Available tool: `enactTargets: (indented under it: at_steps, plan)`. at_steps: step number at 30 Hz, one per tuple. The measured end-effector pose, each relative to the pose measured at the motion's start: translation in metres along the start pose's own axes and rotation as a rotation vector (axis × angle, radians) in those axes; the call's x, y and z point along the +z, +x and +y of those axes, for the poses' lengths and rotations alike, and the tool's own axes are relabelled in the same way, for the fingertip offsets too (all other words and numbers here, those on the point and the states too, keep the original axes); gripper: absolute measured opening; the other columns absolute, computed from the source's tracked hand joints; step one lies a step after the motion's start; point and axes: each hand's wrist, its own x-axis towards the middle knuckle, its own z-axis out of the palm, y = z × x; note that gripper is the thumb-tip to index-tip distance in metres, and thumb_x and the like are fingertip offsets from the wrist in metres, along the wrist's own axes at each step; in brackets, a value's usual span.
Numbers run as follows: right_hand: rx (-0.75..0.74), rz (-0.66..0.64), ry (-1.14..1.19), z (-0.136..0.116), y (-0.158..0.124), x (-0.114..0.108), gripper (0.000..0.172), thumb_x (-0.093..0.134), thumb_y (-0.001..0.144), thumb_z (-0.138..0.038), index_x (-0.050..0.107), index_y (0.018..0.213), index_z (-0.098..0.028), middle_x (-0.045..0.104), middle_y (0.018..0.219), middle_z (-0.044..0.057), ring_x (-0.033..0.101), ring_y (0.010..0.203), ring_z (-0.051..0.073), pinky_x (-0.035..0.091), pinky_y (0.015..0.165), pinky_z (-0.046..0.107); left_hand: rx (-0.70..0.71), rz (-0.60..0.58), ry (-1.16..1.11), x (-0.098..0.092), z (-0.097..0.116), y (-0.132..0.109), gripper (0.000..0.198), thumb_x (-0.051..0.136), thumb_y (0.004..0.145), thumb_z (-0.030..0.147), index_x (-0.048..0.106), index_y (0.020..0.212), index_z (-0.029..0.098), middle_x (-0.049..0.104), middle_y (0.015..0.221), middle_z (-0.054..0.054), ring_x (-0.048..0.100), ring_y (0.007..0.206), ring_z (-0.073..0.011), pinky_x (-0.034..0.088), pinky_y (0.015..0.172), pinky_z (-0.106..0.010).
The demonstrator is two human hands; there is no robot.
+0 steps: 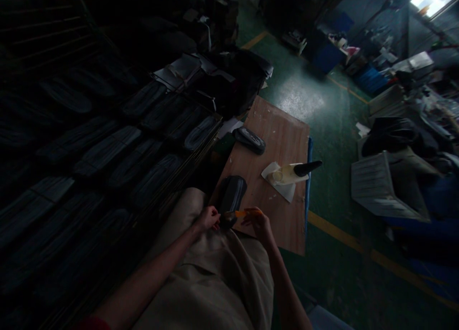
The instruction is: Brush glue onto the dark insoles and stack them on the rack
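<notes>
Slippage seemed likeliest: the right hand (260, 220) pinched an orange tool (241, 214) pointing at the half-curled left hand (208, 217), whose hold was unclear. A loose pinch could have skidded it into the dark stack (234, 189) just beyond the hands; a rightward swing, toppled the pale container (287, 174).

No text or numbers seem readable in this dim, blurred view.

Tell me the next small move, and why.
Probably draw the orange tool along the dark piece: the right hand holds the tool, its far end appears to meet the piece, and the left hand seems to steady it.
</notes>
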Motion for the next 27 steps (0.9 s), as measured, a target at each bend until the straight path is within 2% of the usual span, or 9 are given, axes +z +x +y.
enactTargets:
  at_steps: [4, 9, 12, 18, 23, 27]
  plan:
    - [-0.067, 0.078, 0.000, -0.005, 0.005, -0.004, 0.037, 0.063, 0.081, -0.051, 0.064, 0.096, -0.018, 0.067, 0.072, 0.003, 0.068, 0.059, 0.016, 0.055, 0.052, 0.025, 0.029, -0.025, -0.004, -0.002, 0.000, -0.001, 0.017, 0.050, 0.090, 0.012, 0.044, 0.075, 0.018, 0.054, 0.050, 0.007, 0.057, 0.038, -0.0101, 0.045, 0.041, -0.019]
    - [0.019, -0.044, 0.077, 0.002, -0.004, -0.004, 0.038, 0.065, 0.081, -0.052, 0.063, 0.098, -0.018, 0.068, 0.072, 0.003, 0.069, 0.058, 0.017, 0.056, 0.053, 0.027, 0.032, -0.047, 0.020, -0.003, -0.001, 0.001, 0.018, 0.046, 0.091, 0.010, 0.043, 0.075, 0.019, 0.054, 0.052, 0.007, 0.057, 0.040, -0.0105, 0.045, 0.041, -0.019]
    - [0.067, -0.066, 0.104, 0.010, 0.002, -0.003, 0.043, 0.068, 0.077, -0.054, 0.062, 0.098, -0.017, 0.068, 0.070, 0.003, 0.069, 0.056, 0.018, 0.056, 0.051, 0.026, 0.044, -0.047, 0.048, -0.004, -0.002, 0.002, 0.018, 0.048, 0.089, 0.009, 0.043, 0.074, 0.019, 0.054, 0.053, 0.007, 0.057, 0.041, -0.0106, 0.045, 0.041, -0.019]
    - [0.025, 0.003, 0.143, 0.015, 0.029, 0.001, 0.042, 0.068, 0.077, -0.055, 0.063, 0.093, -0.016, 0.068, 0.069, 0.002, 0.068, 0.057, 0.017, 0.055, 0.051, 0.026, 0.105, -0.074, 0.089, -0.007, 0.001, -0.002, 0.020, 0.047, 0.087, 0.007, 0.043, 0.072, 0.020, 0.054, 0.052, 0.005, 0.057, 0.041, -0.0109, 0.044, 0.041, -0.020]
    - [0.001, 0.129, 0.228, 0.014, 0.048, 0.004, 0.045, 0.072, 0.072, -0.054, 0.062, 0.095, -0.016, 0.069, 0.071, 0.002, 0.067, 0.056, 0.016, 0.055, 0.053, 0.027, 0.094, -0.088, 0.107, -0.007, 0.005, -0.002, 0.018, 0.047, 0.088, 0.008, 0.042, 0.074, 0.019, 0.053, 0.050, 0.007, 0.055, 0.040, -0.0090, 0.042, 0.040, -0.016]
    - [-0.039, 0.202, 0.256, 0.015, 0.060, 0.006, 0.042, 0.070, 0.075, -0.051, 0.062, 0.096, -0.016, 0.069, 0.069, 0.001, 0.067, 0.059, 0.016, 0.056, 0.057, 0.028, 0.091, -0.105, 0.102, -0.007, 0.004, 0.000, 0.018, 0.047, 0.088, 0.007, 0.041, 0.075, 0.018, 0.053, 0.050, 0.007, 0.056, 0.039, -0.0084, 0.041, 0.040, -0.015]
